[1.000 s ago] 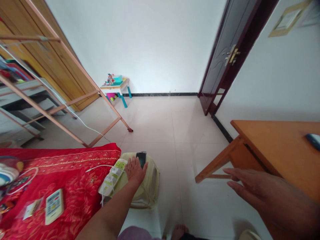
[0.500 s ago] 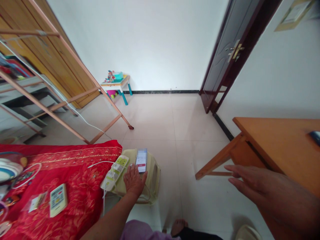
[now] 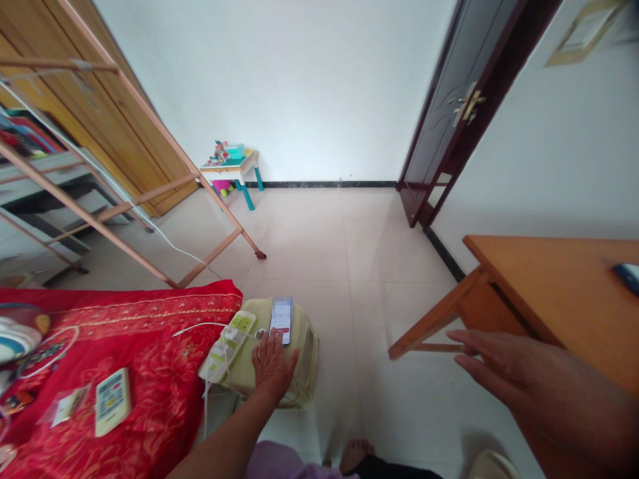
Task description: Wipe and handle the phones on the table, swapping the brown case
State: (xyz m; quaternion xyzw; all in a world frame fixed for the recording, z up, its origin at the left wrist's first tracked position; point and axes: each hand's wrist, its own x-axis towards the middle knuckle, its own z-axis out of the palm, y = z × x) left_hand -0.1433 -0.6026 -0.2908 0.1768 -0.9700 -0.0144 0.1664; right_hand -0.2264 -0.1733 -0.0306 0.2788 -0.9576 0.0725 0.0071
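My left hand (image 3: 273, 369) lies over a cream plastic stool (image 3: 302, 372), palm down and fingers stretched forward. Its fingertips are at the lower end of a smartphone (image 3: 280, 322) with a lit screen; whether they press on it I cannot tell. Just left of the fingers is a small round item (image 3: 259, 334), and beyond it a white and green power strip (image 3: 227, 346) with white cables plugged in. At the right, my right hand (image 3: 529, 382) hovers in the air near the wooden table (image 3: 564, 279), fingers extended and thumb apart, nothing visible in it.
A red cloth (image 3: 164, 372) at left bears a remote control (image 3: 112, 401) and a small plastic packet (image 3: 68, 406). Behind stand a wooden frame (image 3: 170, 133) and a little toy table (image 3: 244, 166). The dark door (image 3: 449, 113) is at back right.
My left hand has shifted slightly to the right, uncovering more of the small round item beside the phone. The right hand has stayed almost still.
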